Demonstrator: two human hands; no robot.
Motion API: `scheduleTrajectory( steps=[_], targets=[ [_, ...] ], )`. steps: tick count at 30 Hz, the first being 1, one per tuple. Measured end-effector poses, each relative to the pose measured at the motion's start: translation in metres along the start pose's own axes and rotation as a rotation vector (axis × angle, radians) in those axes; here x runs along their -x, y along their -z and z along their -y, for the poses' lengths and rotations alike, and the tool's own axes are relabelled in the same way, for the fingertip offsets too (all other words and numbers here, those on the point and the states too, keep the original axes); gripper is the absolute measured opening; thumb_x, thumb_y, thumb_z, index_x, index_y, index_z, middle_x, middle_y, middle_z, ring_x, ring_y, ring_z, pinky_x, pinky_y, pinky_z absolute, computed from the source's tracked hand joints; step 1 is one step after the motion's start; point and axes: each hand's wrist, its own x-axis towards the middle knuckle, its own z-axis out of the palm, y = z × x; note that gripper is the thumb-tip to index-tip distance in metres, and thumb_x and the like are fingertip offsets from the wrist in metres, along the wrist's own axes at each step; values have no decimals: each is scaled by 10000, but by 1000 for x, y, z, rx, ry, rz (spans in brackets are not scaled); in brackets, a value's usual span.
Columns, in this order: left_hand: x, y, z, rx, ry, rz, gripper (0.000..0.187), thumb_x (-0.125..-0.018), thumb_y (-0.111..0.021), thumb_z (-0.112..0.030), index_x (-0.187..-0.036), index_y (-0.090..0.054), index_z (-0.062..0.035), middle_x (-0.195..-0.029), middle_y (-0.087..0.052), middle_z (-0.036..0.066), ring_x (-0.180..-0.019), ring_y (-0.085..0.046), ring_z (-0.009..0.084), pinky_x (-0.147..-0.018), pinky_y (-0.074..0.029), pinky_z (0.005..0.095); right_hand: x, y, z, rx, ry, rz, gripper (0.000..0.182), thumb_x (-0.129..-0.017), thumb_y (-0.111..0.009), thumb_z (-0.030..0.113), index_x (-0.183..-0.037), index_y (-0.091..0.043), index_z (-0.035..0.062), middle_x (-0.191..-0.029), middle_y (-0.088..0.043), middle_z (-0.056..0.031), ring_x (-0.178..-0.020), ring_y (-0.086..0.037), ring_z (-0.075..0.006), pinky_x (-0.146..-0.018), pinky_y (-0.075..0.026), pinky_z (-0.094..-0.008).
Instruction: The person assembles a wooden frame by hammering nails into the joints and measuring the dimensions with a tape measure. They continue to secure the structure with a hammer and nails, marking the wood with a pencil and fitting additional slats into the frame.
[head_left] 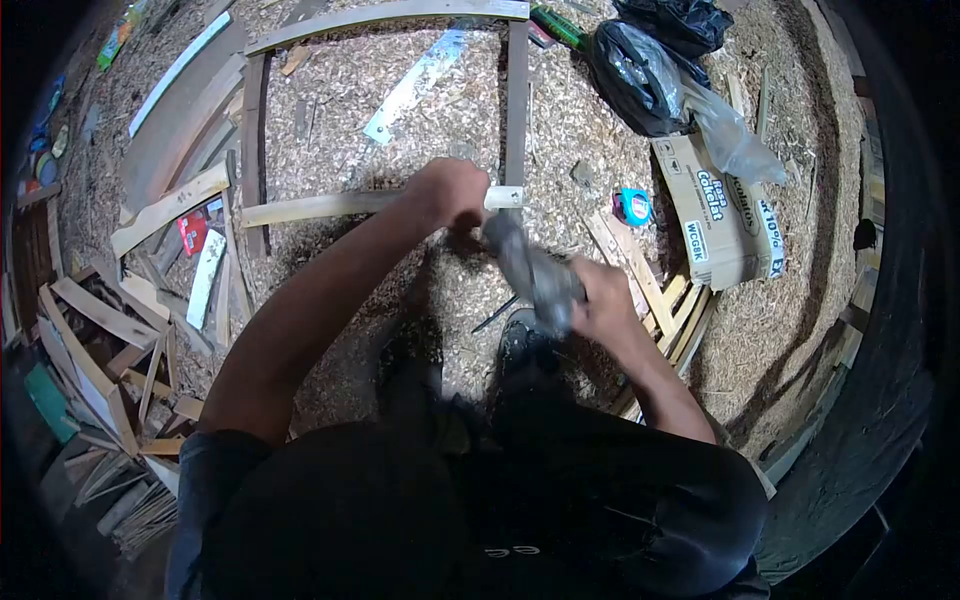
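Observation:
My left hand [452,192] is closed around the pale wooden slat [335,208] near its right end. That slat is the near crosspiece of a wooden frame lying on the wood shavings. Its tip [504,197] sticks out past my fist, over the frame's dark right side bar [516,100]. In my right hand [606,300] is a grey tool shaped like a power drill [540,275], smeared by motion. The tool's narrow front end points at the slat's tip, just below it in this view. My left fingertips are hidden behind the fist.
A blue tape measure [633,207] lies right of the frame, beside a flattened cardboard box [712,215]. Black plastic bags [640,75] sit behind it. Wood strips [655,275] lie by my right forearm; scrap wood [110,350] is piled left. A white strip [415,85] lies inside the frame.

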Motion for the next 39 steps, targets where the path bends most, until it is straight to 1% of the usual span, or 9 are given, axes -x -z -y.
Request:
scheduleTrajectory(
  steps=[2, 5, 6, 16, 20, 24, 32, 35, 39],
  targets=[
    [5, 13, -4, 22, 25, 15, 764, -783, -615, -722, -917, -725, 22, -923, -709, 222, -869, -705, 360, -790, -576, 451, -3, 6, 3, -57, 170, -11, 167, -844, -677, 136, -851, -565, 13, -637, -597, -232, -593, -644, -387, -551, -502, -443],
    [-5, 12, -1, 46, 42, 82, 718, -779, -642, -679, -920, -727, 20, -908, -706, 223, -861, -702, 359, -779, -574, 451, -1, -23, -38, -27, -359, 12, 171, -844, -679, 133, -833, -565, 5, -667, -607, -253, -629, -648, -418, -565, -509, -455],
    [-5, 0, 7, 120, -7, -9, 632, -774, -659, -630, -848, -724, -6, -760, -694, 168, -675, -697, 284, -687, -585, 403, 0, -15, -32, 10, -358, 4, 159, -846, -670, 122, -827, -573, -2, -697, -616, -264, -663, -648, -438, -576, -513, -457],
    [-3, -3, 2, -77, -8, -113, 649, -803, -661, -634, -873, -726, 7, -788, -704, 188, -753, -713, 329, -730, -578, 426, 10, -20, -28, 26, -332, 39, 226, -754, -730, 97, -895, -573, 16, -651, -593, -191, -555, -611, -344, -543, -502, -442],
    [2, 11, -3, -8, 42, 41, 870, -715, -594, -832, -871, -723, 14, -867, -710, 205, -834, -715, 321, -775, -573, 419, 9, 1, -4, -76, 111, -64, 268, -732, -754, 153, -861, -558, 24, -612, -519, -164, -561, -585, -340, -546, -496, -439],
    [-1, 9, 0, -14, 6, 11, 747, -794, -590, -760, -817, -701, -21, -723, -679, 146, -673, -698, 245, -615, -587, 396, -13, -15, -33, 58, -399, 26, 165, -823, -682, 129, -882, -607, -5, -741, -635, -244, -691, -653, -428, -600, -516, -451],
    [-4, -4, 5, -43, -50, -90, 602, -825, -615, -593, -855, -722, -2, -754, -696, 176, -701, -711, 288, -702, -592, 415, 17, -25, -38, -5, -240, -64, 175, -797, -714, 142, -829, -588, 24, -657, -616, -219, -608, -664, -381, -547, -512, -417],
    [-3, -2, 2, -49, -11, -73, 771, -796, -577, -743, -844, -715, 14, -749, -691, 180, -706, -711, 297, -721, -588, 421, 13, -20, -41, 2, -335, 10, 152, -778, -681, 94, -902, -631, 22, -660, -586, -211, -573, -628, -310, -557, -501, -357],
    [-3, 3, 4, 2, 0, -35, 964, -702, -492, -905, -842, -716, 23, -786, -693, 194, -756, -711, 323, -749, -576, 443, 23, -16, -17, -198, -20, -217, 135, -793, -716, 118, -801, -599, 50, -696, -577, -83, -524, -545, -229, -512, -432, -313]
  ],
)
